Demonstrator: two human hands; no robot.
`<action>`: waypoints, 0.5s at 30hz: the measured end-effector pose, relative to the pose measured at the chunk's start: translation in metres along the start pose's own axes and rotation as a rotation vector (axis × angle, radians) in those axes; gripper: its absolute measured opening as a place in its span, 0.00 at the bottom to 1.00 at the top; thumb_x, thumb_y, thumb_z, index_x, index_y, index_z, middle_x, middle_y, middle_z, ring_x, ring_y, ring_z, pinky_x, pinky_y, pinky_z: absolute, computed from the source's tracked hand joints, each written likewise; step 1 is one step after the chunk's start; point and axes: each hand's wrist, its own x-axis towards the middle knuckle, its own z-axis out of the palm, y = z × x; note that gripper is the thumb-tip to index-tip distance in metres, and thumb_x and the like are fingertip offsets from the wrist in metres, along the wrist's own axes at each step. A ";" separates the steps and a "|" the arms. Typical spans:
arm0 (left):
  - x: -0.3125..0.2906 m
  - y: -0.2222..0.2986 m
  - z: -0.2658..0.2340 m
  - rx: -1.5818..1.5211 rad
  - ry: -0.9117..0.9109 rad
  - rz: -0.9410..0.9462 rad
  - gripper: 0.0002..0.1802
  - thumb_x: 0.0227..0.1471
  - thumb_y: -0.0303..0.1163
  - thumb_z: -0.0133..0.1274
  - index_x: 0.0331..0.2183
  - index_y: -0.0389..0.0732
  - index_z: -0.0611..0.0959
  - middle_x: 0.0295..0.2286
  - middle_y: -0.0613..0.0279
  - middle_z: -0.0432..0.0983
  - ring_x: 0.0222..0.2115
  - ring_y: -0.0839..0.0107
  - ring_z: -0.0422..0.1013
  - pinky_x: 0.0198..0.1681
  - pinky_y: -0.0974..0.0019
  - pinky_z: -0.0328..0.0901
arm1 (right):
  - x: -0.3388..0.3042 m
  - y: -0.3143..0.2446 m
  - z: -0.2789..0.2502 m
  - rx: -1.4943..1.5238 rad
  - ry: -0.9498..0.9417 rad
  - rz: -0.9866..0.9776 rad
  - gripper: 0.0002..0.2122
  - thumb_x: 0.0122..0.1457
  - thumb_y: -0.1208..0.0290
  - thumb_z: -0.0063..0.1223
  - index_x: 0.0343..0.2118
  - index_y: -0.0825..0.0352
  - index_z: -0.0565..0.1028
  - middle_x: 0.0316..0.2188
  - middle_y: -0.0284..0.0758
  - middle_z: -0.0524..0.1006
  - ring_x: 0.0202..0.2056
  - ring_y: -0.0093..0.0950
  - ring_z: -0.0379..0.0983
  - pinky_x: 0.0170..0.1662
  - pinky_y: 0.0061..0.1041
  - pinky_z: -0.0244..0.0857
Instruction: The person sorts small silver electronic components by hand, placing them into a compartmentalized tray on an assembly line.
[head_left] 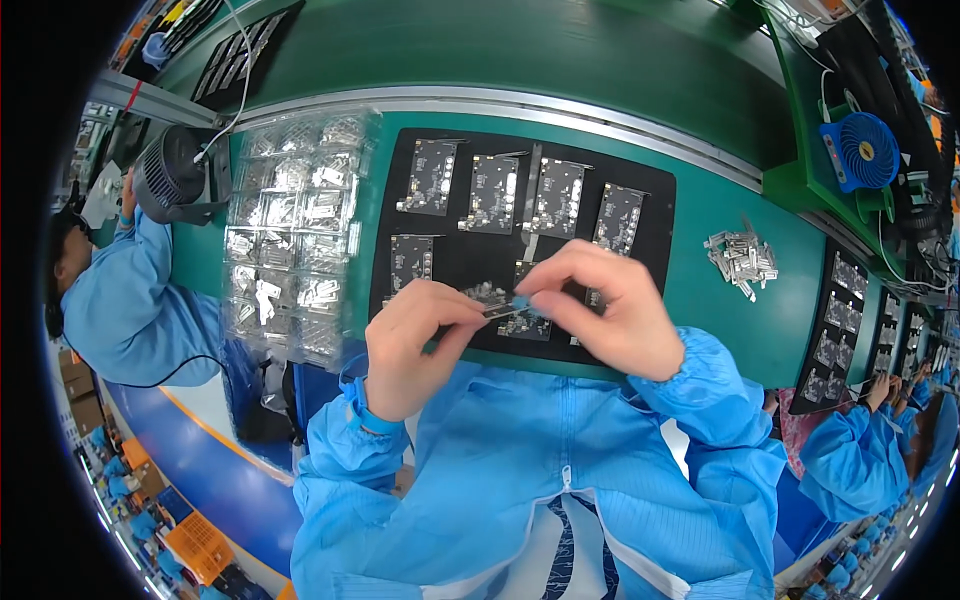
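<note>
Above the near edge of a black mat (465,262), a small circuit board (491,297) is held at a slant, almost edge-on. My left hand (420,345) pinches its left end between thumb and fingers. At the other end, my right hand (610,315) closes thumb and forefinger near a small blue piece (520,302), whose kind I cannot make out. Below my right hand, another circuit board (522,325) lies partly hidden on the mat. Farther back rest several dark boards, among them one board (433,177) at the far left.
Left of the mat stands a clear compartment tray (352,240) filled with metal parts. A pile of metal brackets (742,258) lies to the right on the green table (705,310). A grey fan (170,175) and a blue fan (862,152) flank the bench. A co-worker (130,300) sits at left.
</note>
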 end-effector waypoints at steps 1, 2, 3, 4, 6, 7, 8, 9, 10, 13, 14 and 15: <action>-0.001 -0.001 -0.001 0.002 0.002 -0.003 0.11 0.37 0.14 0.62 0.27 0.37 0.82 0.29 0.58 0.80 0.31 0.62 0.77 0.31 0.66 0.70 | 0.002 0.000 0.008 0.026 -0.015 -0.018 0.06 0.56 0.80 0.56 0.37 0.67 0.79 0.30 0.35 0.76 0.34 0.27 0.75 0.37 0.24 0.69; 0.000 -0.002 -0.001 0.015 0.012 0.089 0.11 0.36 0.14 0.62 0.26 0.37 0.82 0.29 0.59 0.80 0.31 0.62 0.77 0.32 0.65 0.70 | 0.003 0.000 0.013 0.051 -0.029 -0.036 0.06 0.56 0.80 0.56 0.37 0.67 0.79 0.31 0.35 0.76 0.34 0.27 0.75 0.37 0.24 0.69; -0.001 -0.003 -0.002 0.028 0.023 0.180 0.12 0.35 0.14 0.62 0.26 0.37 0.82 0.29 0.59 0.80 0.31 0.62 0.77 0.32 0.64 0.70 | 0.004 -0.001 0.016 0.052 -0.032 -0.035 0.06 0.56 0.80 0.56 0.37 0.67 0.79 0.31 0.35 0.76 0.34 0.27 0.75 0.37 0.24 0.69; -0.001 -0.003 -0.002 0.030 0.024 0.178 0.12 0.35 0.14 0.62 0.26 0.37 0.82 0.29 0.59 0.80 0.31 0.62 0.77 0.32 0.64 0.70 | 0.004 -0.002 0.018 0.074 -0.041 -0.015 0.06 0.56 0.82 0.56 0.36 0.67 0.80 0.32 0.35 0.77 0.35 0.27 0.75 0.38 0.24 0.68; -0.002 -0.004 -0.004 0.065 -0.002 0.251 0.14 0.35 0.11 0.62 0.27 0.37 0.81 0.29 0.57 0.80 0.32 0.60 0.76 0.34 0.64 0.71 | 0.005 -0.003 0.018 0.096 -0.051 0.005 0.07 0.55 0.83 0.56 0.36 0.68 0.80 0.33 0.35 0.77 0.35 0.27 0.74 0.39 0.24 0.68; -0.003 -0.005 -0.004 0.065 0.001 0.249 0.14 0.35 0.11 0.62 0.27 0.37 0.81 0.29 0.57 0.80 0.32 0.60 0.76 0.34 0.64 0.71 | 0.006 -0.003 0.018 0.087 -0.060 0.009 0.07 0.56 0.83 0.56 0.36 0.68 0.80 0.33 0.35 0.77 0.35 0.27 0.74 0.39 0.24 0.68; -0.003 -0.006 -0.005 0.074 0.002 0.267 0.14 0.35 0.11 0.62 0.27 0.37 0.81 0.29 0.57 0.80 0.33 0.60 0.77 0.34 0.64 0.71 | 0.006 -0.004 0.018 0.079 -0.068 0.013 0.06 0.56 0.83 0.56 0.36 0.68 0.80 0.32 0.35 0.77 0.35 0.27 0.74 0.39 0.24 0.68; -0.003 -0.006 -0.005 0.084 0.003 0.286 0.15 0.34 0.11 0.63 0.27 0.37 0.81 0.29 0.57 0.80 0.33 0.60 0.77 0.34 0.64 0.71 | 0.007 -0.004 0.019 0.078 -0.070 0.014 0.06 0.56 0.83 0.56 0.36 0.68 0.80 0.32 0.35 0.77 0.35 0.27 0.74 0.39 0.24 0.68; -0.003 -0.008 -0.005 0.082 0.004 0.285 0.15 0.34 0.11 0.63 0.27 0.37 0.81 0.29 0.57 0.80 0.33 0.60 0.77 0.34 0.64 0.71 | 0.007 -0.003 0.020 0.083 -0.058 0.024 0.06 0.56 0.83 0.56 0.36 0.68 0.80 0.32 0.35 0.77 0.35 0.27 0.74 0.39 0.24 0.68; -0.003 -0.010 -0.006 0.089 0.003 0.292 0.15 0.34 0.11 0.63 0.27 0.38 0.81 0.29 0.58 0.79 0.33 0.60 0.77 0.34 0.64 0.71 | 0.008 0.000 0.023 0.112 -0.042 0.056 0.06 0.56 0.82 0.56 0.36 0.68 0.80 0.32 0.35 0.77 0.35 0.27 0.74 0.39 0.24 0.68; -0.003 -0.011 -0.005 0.091 0.002 0.291 0.15 0.34 0.11 0.63 0.27 0.38 0.81 0.29 0.58 0.79 0.33 0.60 0.77 0.34 0.64 0.71 | 0.008 0.001 0.024 0.136 -0.038 0.075 0.06 0.56 0.82 0.56 0.36 0.68 0.80 0.32 0.35 0.77 0.35 0.27 0.74 0.39 0.23 0.68; -0.003 -0.011 -0.005 0.094 0.002 0.290 0.15 0.34 0.11 0.63 0.27 0.38 0.81 0.29 0.58 0.79 0.33 0.60 0.77 0.34 0.64 0.71 | 0.008 0.001 0.024 0.135 -0.038 0.077 0.06 0.56 0.82 0.56 0.36 0.68 0.80 0.32 0.35 0.77 0.35 0.27 0.74 0.39 0.23 0.68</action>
